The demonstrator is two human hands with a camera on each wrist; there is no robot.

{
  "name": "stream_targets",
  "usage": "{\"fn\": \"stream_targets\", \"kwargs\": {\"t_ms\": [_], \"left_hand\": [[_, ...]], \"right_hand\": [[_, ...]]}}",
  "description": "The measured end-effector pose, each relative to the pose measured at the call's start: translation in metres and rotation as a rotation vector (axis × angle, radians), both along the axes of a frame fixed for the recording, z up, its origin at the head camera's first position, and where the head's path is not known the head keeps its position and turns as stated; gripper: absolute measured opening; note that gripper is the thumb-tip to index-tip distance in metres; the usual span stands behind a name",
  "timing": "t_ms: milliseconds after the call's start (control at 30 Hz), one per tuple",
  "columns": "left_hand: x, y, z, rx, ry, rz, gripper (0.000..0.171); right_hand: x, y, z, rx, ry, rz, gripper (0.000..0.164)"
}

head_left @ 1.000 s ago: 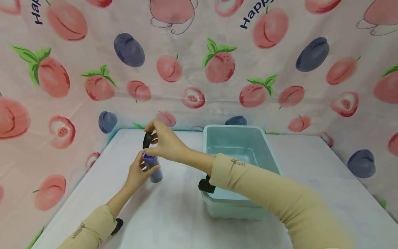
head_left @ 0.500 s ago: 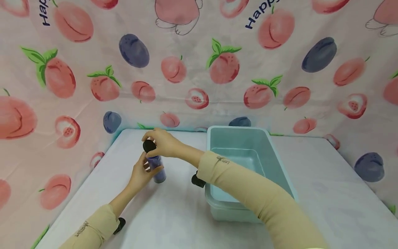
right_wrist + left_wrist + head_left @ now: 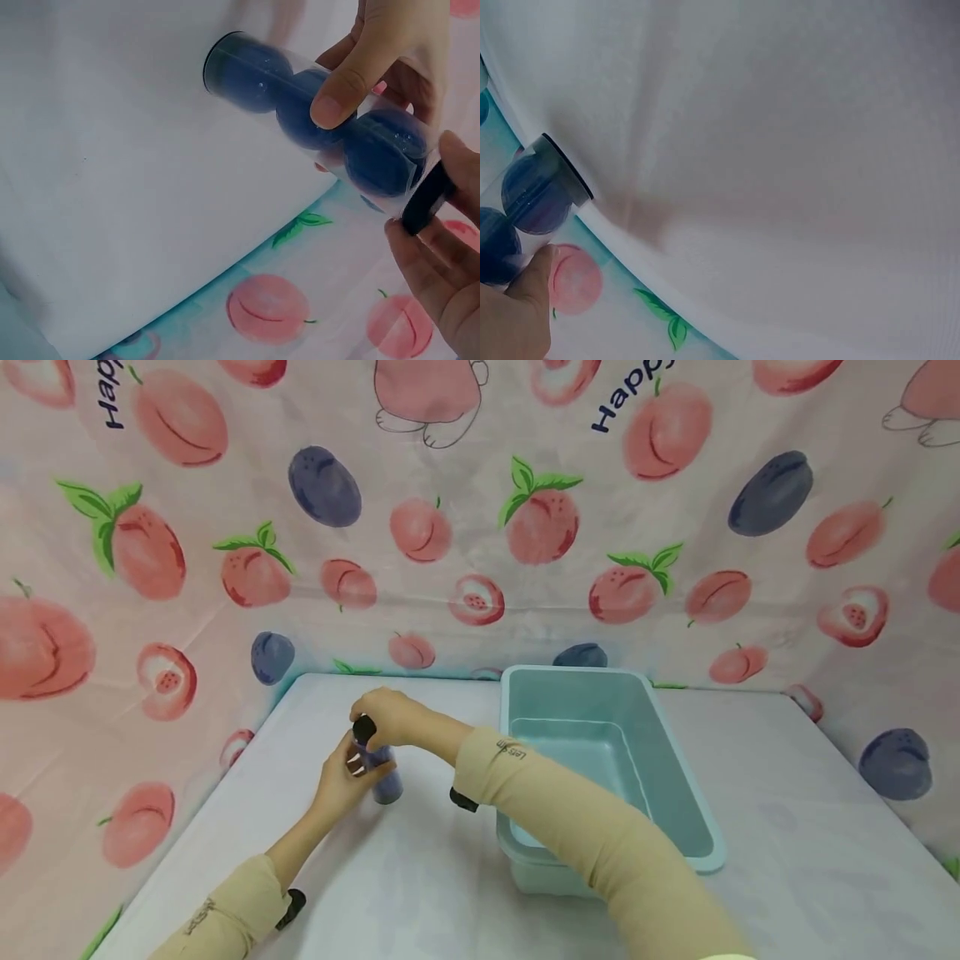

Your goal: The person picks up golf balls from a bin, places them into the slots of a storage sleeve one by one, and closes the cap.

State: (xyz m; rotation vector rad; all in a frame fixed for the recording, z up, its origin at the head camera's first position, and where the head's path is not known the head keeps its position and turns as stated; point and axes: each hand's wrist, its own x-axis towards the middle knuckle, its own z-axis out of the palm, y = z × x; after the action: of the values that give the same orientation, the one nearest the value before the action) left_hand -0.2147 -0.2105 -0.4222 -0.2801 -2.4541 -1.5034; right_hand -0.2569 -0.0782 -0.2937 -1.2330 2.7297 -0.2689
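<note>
A clear plastic tube with dark blue balls inside stands slightly tilted at the left of the table. My left hand grips it round the side, thumb across the front. Three balls show through the wall in the right wrist view. At the tube's upper end, my right hand pinches a round black lid between thumb and fingers. The lid sits tilted right at the rim. The left wrist view catches the tube's dark-edged base and part of the left thumb.
A light blue-green plastic bin stands right of the tube, with my right forearm crossing over its near left corner. White cloth covers the table. Behind it hangs a peach-print curtain. Black wrist cameras sit at both cuffs.
My right hand has lowered the black lid from above the tube down to its upper rim, turning it flatter. The left hand keeps its grip; the head view has shifted slightly.
</note>
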Motion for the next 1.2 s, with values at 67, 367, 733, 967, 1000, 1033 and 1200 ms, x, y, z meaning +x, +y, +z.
{"fn": "stream_targets", "kwargs": {"t_ms": [67,367,733,967,1000,1033,1200], "left_hand": [[0.0,-0.001,0.0,0.009,-0.011,0.007,0.062],[0.0,0.001,0.0,0.011,-0.033,-0.013,0.059],[-0.002,-0.001,0.005,0.023,-0.069,0.005,0.063],[0.001,-0.002,0.004,0.018,-0.093,0.012,0.059],[0.001,-0.002,0.004,0.017,-0.096,0.012,0.059],[0.001,-0.003,0.004,0.019,-0.097,0.008,0.059],[-0.004,-0.003,0.009,0.015,-0.09,-0.02,0.058]], "right_hand": [[0.001,-0.002,0.001,0.035,0.004,0.012,0.043],[-0.004,-0.006,0.003,0.142,0.005,0.054,0.043],[-0.011,-0.015,0.012,0.207,0.025,0.102,0.038],[-0.008,-0.015,0.01,0.211,0.007,0.114,0.037],[-0.007,-0.015,0.01,0.212,0.002,0.111,0.038],[-0.007,-0.015,0.01,0.211,0.0,0.106,0.038],[-0.009,-0.013,0.012,0.208,0.003,0.09,0.036]]}}
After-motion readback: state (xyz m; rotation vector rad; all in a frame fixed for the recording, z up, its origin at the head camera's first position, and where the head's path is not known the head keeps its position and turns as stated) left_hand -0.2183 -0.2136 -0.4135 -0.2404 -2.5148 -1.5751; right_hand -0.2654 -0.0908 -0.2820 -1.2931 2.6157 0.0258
